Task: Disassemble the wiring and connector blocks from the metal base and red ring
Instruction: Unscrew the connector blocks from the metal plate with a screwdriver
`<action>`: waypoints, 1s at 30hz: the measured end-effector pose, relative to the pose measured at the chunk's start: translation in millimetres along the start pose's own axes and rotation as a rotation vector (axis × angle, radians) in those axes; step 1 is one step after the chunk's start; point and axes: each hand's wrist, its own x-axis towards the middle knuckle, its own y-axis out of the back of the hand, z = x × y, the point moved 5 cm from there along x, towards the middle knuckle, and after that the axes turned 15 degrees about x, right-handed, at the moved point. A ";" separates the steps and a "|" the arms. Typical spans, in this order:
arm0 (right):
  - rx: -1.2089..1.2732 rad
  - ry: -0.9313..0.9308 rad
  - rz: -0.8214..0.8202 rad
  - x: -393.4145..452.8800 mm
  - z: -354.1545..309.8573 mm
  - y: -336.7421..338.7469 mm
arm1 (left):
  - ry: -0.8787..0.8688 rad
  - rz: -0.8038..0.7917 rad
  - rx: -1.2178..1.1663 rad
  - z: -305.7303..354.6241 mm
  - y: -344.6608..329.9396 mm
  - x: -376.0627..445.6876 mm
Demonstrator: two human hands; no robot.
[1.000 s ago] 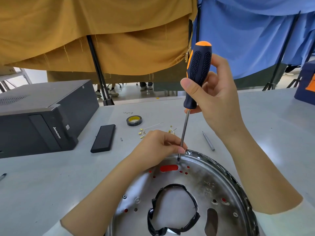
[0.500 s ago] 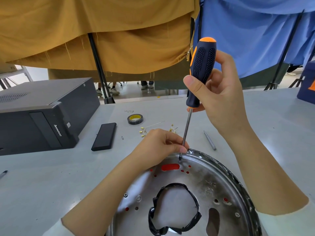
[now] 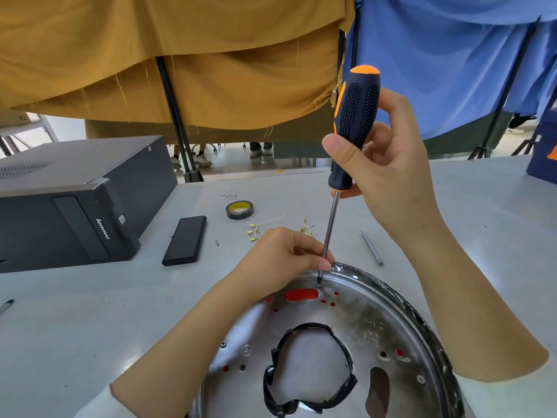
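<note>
Fingers of your right hand [image 3: 388,164] wrap the screwdriver [image 3: 355,125]; your left hand [image 3: 283,254] pinches its shaft, apparently on a screw at the metal base's [image 3: 376,315] 12 o'clock rim. Grey table [image 3: 90,312]; mustard curtain [image 3: 180,55] behind.

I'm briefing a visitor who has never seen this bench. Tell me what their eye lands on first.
First, the orange-and-black screwdriver, held upright at centre by the right hand, its tip on a screw near the far rim of the round metal base. The left hand pinches the shaft just above that tip. Red shows through the base's holes, and a black computer case sits at the left.
</note>
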 end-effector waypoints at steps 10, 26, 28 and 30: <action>0.030 -0.027 -0.043 0.4 -1.3 -3.4 | 0.001 0.014 -0.005 -0.2 -0.5 -0.5; 0.002 -0.042 -0.085 -0.4 0.8 -9.9 | 0.001 -0.008 -0.037 -1.8 -0.3 0.7; -0.009 -0.043 -0.080 -2.1 -0.7 -12.1 | -0.005 -0.021 -0.030 -1.7 -0.1 0.5; -0.024 -0.029 -0.058 -3.4 -2.8 -13.5 | -0.012 -0.023 -0.013 -1.9 -0.2 0.2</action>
